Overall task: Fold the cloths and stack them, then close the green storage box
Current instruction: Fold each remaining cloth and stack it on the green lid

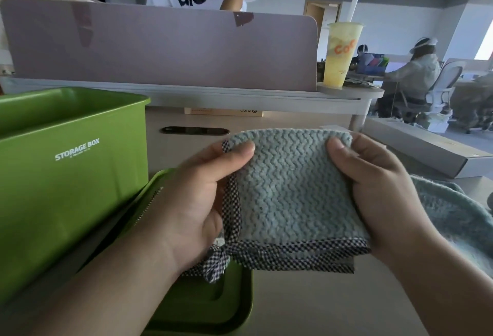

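A folded pale blue-grey cloth [288, 191] with checked black-and-white trim is held up above the desk. My left hand [197, 202] grips its left edge, thumb on top. My right hand [373, 197] grips its right edge. The green storage box [66, 175] stands open at the left, marked "STORAGE BOX". Its green lid [210, 306] lies flat on the desk beside the box, partly under my left arm. Another blue-grey cloth [450, 215] lies unfolded on the desk at the right, partly hidden by my right arm.
A mauve desk divider [160, 47] runs along the back. A yellow drink cup [340, 55] stands on a ledge at its right end. A long flat cardboard box [426, 149] lies at the right. A person in a white shirt stands behind the divider.
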Demonstrator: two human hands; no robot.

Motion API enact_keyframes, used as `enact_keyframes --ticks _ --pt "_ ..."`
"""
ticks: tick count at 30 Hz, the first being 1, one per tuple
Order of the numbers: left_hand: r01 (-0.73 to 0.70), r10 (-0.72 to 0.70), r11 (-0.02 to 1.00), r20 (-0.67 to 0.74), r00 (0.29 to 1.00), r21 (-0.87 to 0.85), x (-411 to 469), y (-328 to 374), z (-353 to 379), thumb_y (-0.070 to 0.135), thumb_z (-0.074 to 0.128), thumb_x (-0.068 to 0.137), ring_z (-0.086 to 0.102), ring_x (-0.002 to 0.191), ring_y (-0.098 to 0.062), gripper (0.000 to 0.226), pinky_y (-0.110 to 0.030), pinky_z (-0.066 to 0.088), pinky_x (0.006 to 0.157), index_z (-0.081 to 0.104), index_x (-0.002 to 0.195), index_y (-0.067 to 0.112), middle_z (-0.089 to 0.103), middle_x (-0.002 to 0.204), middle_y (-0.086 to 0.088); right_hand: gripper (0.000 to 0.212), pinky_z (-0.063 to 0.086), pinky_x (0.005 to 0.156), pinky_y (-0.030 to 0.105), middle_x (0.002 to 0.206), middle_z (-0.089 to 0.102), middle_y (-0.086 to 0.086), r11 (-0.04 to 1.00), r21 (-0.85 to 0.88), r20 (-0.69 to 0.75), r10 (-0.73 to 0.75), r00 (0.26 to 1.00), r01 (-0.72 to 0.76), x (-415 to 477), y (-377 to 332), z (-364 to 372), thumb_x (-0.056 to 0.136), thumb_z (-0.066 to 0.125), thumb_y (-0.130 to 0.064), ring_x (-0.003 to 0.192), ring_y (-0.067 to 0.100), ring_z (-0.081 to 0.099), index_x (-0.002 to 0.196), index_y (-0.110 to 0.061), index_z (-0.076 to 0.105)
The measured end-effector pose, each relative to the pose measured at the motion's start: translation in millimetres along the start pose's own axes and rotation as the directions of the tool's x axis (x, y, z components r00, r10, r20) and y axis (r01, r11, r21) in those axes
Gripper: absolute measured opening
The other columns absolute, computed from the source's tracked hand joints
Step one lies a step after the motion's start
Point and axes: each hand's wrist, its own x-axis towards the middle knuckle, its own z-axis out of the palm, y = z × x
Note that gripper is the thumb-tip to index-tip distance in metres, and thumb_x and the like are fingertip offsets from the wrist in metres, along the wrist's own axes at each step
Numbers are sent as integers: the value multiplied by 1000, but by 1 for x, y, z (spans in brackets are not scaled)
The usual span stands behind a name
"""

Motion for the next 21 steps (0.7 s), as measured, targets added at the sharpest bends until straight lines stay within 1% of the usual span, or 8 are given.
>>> enact_keyframes --ticks 2,5,7,9,11,14,18,21 --pt "149 -147 988 39 988 -46 0 -3 0 29 65 70 73 85 -25 35 -38 56 71 75 96 8 75 98 -11 16 54 65 39 83 64 13 996 14 -26 87 996 -86 -2 2 3 92 56 -22 73 26 62 90 -8 64" --pt "218 -213 975 104 971 -38 3 -10 -1 38 64 71 72 93 -26 37 -42 49 85 78 94 12 74 103 -11 18 56 53 35 74 66 9 986 51 -47 162 986 -160 -3 0 4 93 55 -23 63 24 65 85 -9 64" --pt "261 -254 965 179 951 -18 5 -14 -2 40 69 72 69 101 -29 38 -46 45 97 76 99 14 73 109 -11 19 55 50 34 69 66 8 982 84 -54 173 983 -168 -2 -2 4 94 54 -22 58 22 66 83 -9 62" --pt "307 -306 951 283 909 44 4 -14 -4 40 69 73 66 107 -29 42 -47 44 101 73 106 14 71 115 -11 20 55 48 34 66 66 8 983 88 -74 167 983 -160 -1 -4 2 95 53 -21 55 22 65 83 -8 62" --pt "307 -350 935 309 884 179 1 -15 -5 35 69 77 68 103 -28 40 -45 53 91 71 110 12 71 113 -12 21 58 51 38 67 67 10 986 75 -88 158 983 -152 0 -4 1 95 53 -21 58 24 66 84 -6 63" --pt "258 -330 923 240 913 287 -2 -14 -3 17 68 72 72 83 -22 29 -32 59 61 71 100 11 75 100 -9 21 58 60 44 78 70 14 984 75 -88 169 982 -163 2 -2 -1 95 53 -21 68 30 69 91 -3 64" --pt "215 -278 931 191 942 293 -1 -9 -5 7 67 68 73 81 -20 35 -27 57 57 67 104 8 75 98 -8 32 52 83 59 110 68 25 957 144 1 256 967 -253 8 2 -5 93 53 -18 99 43 66 115 5 56" --pt "172 -218 949 158 963 263 1 -3 -8 4 65 64 73 76 -17 38 -25 56 55 68 102 7 76 94 -8 32 45 98 57 119 64 26 950 161 35 267 963 -269 14 5 -9 89 53 -8 111 43 60 116 6 57"
